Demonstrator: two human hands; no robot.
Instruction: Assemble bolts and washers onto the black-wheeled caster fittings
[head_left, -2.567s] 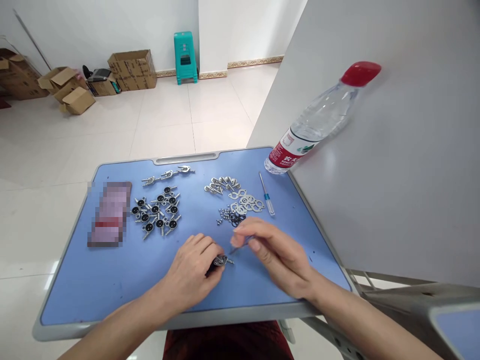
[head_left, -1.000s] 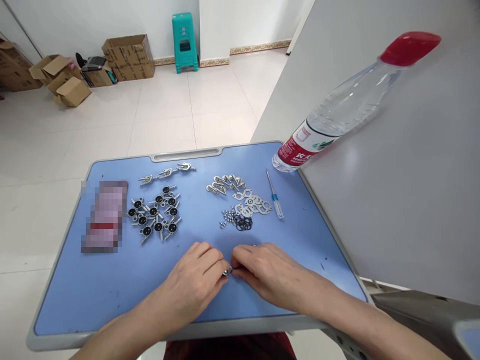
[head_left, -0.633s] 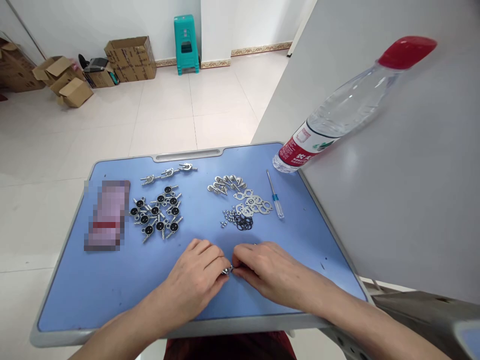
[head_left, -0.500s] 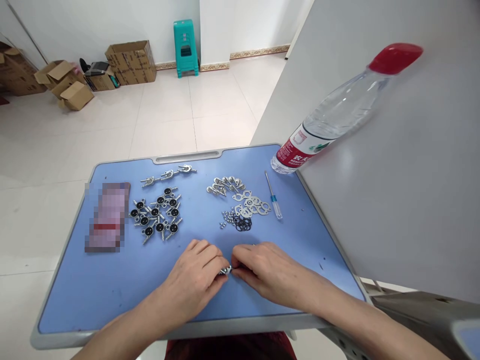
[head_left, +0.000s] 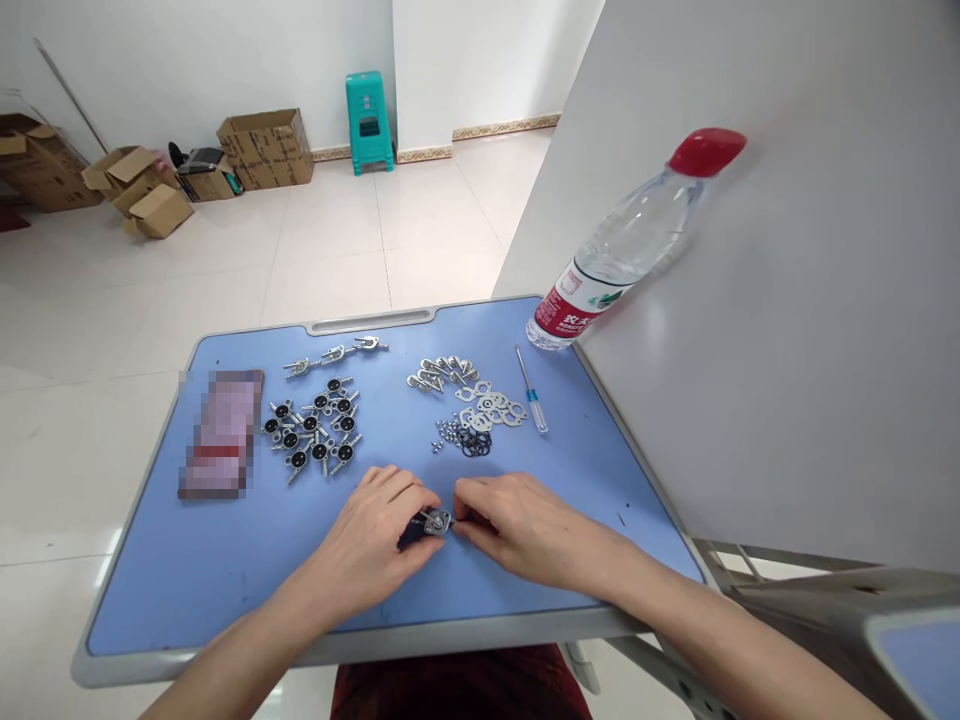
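Looking down from the head view, the only one, both hands meet over the tabletop [head_left: 187, 560] at one small metal part [head_left: 437, 521], which sits between them, low in the middle of the blue surface. The left hand [head_left: 382, 527] pinches it between thumb and fingers, with the flanged face showing in the gap between their tips. The right hand [head_left: 517, 525] is closed in a pinch just off the part's right end, its fingertips on a thin dark piece [head_left: 453, 524]; whether that is the part's own stem or something separate, I cannot tell. The part's long axis seems to run sideways, from one hand to the other, so the left hand has the body and the right hand has the end, with hardly any gap between their fingertips. Neither reaches over the other. Directly beyond the right hand's fingers lie the black rings [head_left: 475, 443], with the tiny screws [head_left: 450, 432] to their left. The black-centred fittings [head_left: 310, 424] lie past the left hand, farther left, and the screwdriver [head_left: 537, 412] lies beyond the right hand.
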